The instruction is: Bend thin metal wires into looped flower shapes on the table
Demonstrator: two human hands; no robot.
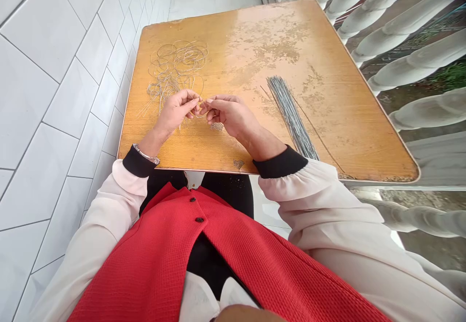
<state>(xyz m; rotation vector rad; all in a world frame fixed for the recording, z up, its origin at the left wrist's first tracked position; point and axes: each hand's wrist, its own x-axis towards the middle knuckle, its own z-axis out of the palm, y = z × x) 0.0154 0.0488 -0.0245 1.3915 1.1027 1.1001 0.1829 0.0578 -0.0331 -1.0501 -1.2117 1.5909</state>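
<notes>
White floor tiles (pixel 47 118) run beside a worn, varnished wooden bench (pixel 338 118). Near its front edge, a left hand (pixel 174 112) and right hand (pixel 229 115) pinch a thin wire (pixel 198 110) fingertip to fingertip, below tangled wire loops (pixel 178 64). A straight grey wire bundle (pixel 291 117) lies rightward, before white concrete balusters (pixel 411 55).

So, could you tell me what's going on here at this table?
A person seated at a worn wooden table is pinching a thin wire between the fingertips of the left hand and right hand. A tangle of looped wire lies just beyond them, and a bundle of straight grey wires lies to the right.
</notes>
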